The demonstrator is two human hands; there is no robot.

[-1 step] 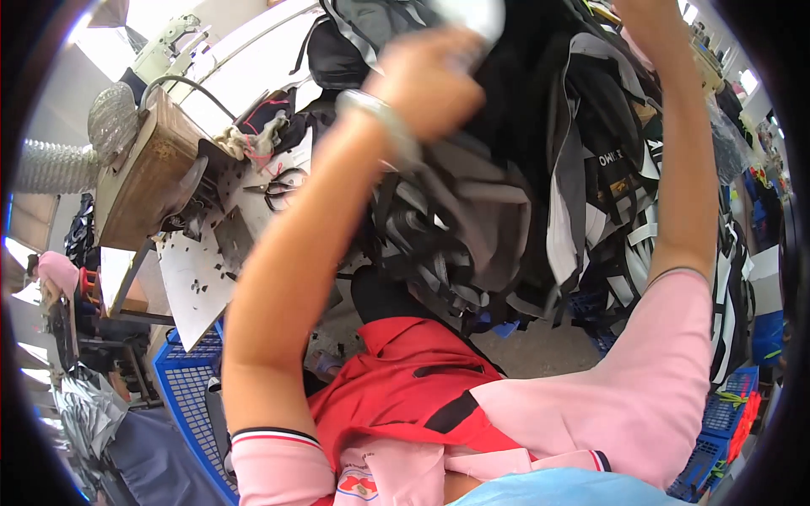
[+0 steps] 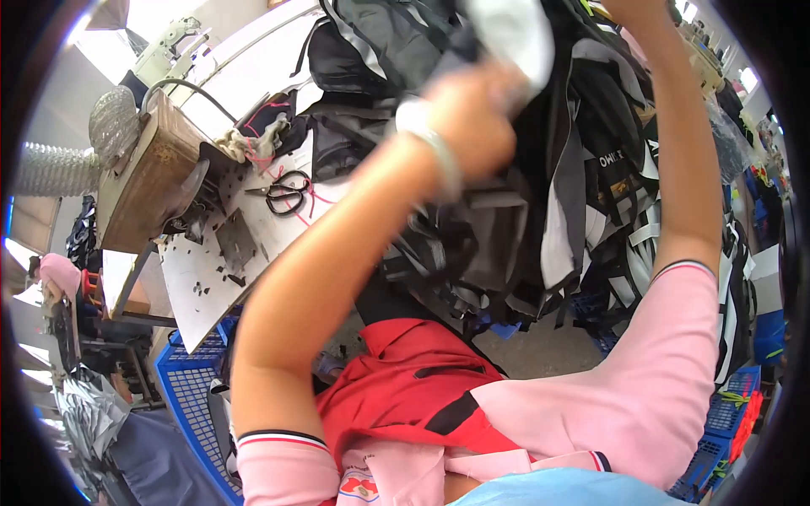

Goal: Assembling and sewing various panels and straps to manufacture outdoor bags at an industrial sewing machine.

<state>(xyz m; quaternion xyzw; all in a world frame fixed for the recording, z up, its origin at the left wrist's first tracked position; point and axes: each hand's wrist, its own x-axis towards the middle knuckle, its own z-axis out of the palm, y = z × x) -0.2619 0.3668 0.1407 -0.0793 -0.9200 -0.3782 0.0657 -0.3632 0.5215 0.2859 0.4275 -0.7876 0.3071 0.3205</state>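
My left hand [image 2: 474, 118], smeared by motion, is closed on a blurred white rounded thing [image 2: 525, 46] whose kind I cannot make out. It hovers over a heap of black and grey sewn fabric pieces, which look like bag parts [image 2: 498, 211], with straps and pale edges. My right hand [image 2: 634, 12] reaches to the top edge at the far right of the heap, and its fingers are cut off from view. Black-handled scissors [image 2: 288, 196] lie on the white table [image 2: 198, 274], left of my left forearm.
A sewing machine [image 2: 173, 42] stands at the far left, near a brown wooden box [image 2: 145, 181] with a silver duct [image 2: 59, 167]. Blue plastic baskets [image 2: 192, 392] flank me below. Another person in a pink top [image 2: 61, 277] is at the far left.
My left hand and the white thing have moved to the right and slightly down, uncovering more of the scissors and the black fabric. My right arm is nearly where it was.
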